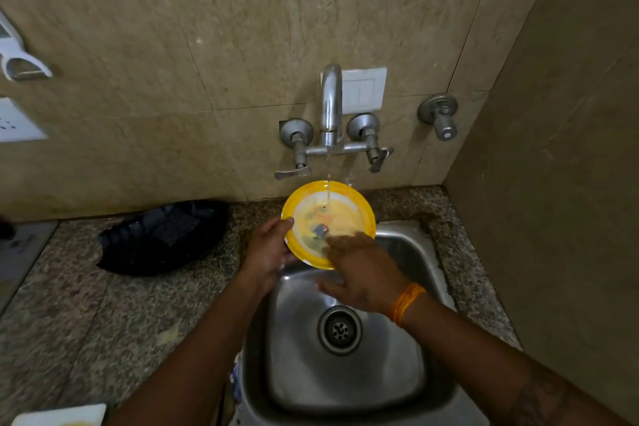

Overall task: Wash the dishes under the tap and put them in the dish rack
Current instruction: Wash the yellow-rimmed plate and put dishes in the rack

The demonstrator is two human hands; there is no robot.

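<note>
Left hand gripped the plate rim under the tap; right hand, blurred, lay flat-fingered on its face (lower rim hidden). Sink below stood open.

- Our left hand sits just left of the frame's centre, thumb hooked forward and fingers curled in a grip.
- Our right hand lies at centre, fingers stretched flat and blurred.
- Both our forearms rise from the lower edge, the right wrist banded in orange.
</note>
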